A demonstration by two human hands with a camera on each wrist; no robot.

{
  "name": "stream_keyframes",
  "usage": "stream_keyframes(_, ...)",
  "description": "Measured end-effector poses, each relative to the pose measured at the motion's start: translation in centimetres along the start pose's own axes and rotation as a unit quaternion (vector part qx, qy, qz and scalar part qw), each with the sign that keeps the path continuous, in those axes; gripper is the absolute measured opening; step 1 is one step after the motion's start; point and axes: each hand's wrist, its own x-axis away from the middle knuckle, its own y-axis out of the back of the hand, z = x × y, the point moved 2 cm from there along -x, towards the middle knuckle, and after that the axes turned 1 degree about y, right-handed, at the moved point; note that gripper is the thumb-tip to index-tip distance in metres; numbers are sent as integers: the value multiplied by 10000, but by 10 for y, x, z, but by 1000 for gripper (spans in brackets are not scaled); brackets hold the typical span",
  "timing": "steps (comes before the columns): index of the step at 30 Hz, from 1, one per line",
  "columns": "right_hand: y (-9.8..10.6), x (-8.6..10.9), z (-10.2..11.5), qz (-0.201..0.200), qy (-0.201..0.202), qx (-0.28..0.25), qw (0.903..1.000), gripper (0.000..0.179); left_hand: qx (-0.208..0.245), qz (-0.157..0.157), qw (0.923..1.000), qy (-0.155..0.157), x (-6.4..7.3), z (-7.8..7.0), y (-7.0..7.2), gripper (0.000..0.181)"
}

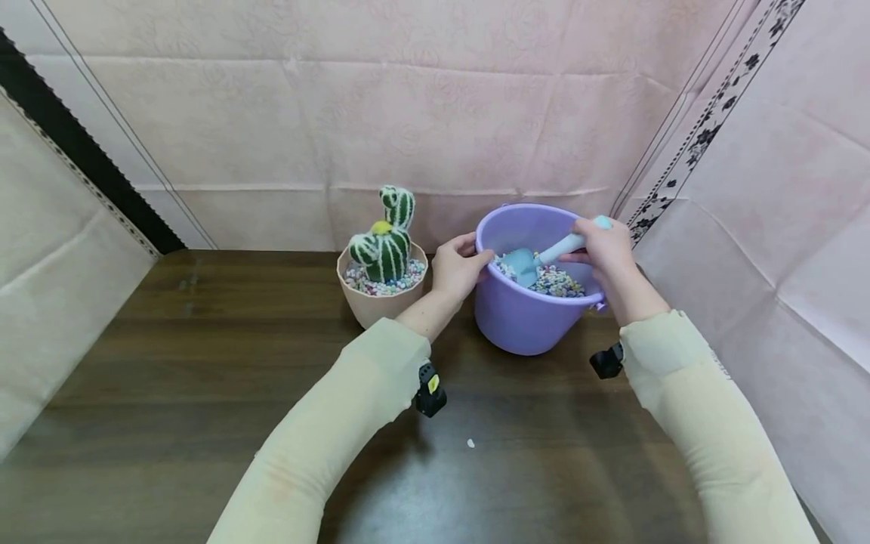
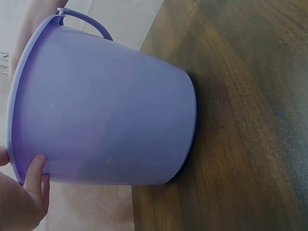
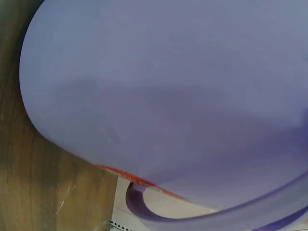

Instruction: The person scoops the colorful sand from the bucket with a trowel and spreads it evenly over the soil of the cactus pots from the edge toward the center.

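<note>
A purple bucket [image 1: 519,325] stands on the wooden table, partly filled with small multicoloured pebbles [image 1: 557,282]. My left hand [image 1: 457,268] grips its rim on the left side, thumb and fingers on either side of the wall, as the left wrist view also shows. My right hand [image 1: 605,245] holds the handle of a light blue toy shovel [image 1: 522,266] over the bucket's right side. The shovel's blade lies down among the pebbles inside. In the right wrist view the bucket wall [image 3: 168,96] fills most of the picture, and the right hand is out of sight.
Left of the bucket stands a beige pot [image 1: 374,306] with a knitted cactus [image 1: 389,253] in coloured pebbles, close beside my left hand. A small white bit [image 1: 471,443] lies on the table [image 1: 204,393]. Cloth-covered walls [image 1: 435,128] enclose the back and sides.
</note>
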Motion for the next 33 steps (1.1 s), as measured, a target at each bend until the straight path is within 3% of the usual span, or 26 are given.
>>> stream_keyframes(8, 8, 0, 3, -157, -271, -1055, 9939, 7, -3, 79, 9999, -67, 3, -3, -3, 44)
stream_keyframes(21, 21, 2, 11, -211, -757, -1801, 9805, 4, -99, 73, 9999, -82, 3, -3, -1, 43)
stream_keyframes(30, 34, 5, 14, 60, -970, -2511, 9631, 10, -83, -10, 9999, -57, 2, -1, -1, 42)
stream_keyframes(33, 39, 4, 14, 122, -1066, -2839, 9528, 14, -55, -21, 10000, -46, 1, 0, -1, 43)
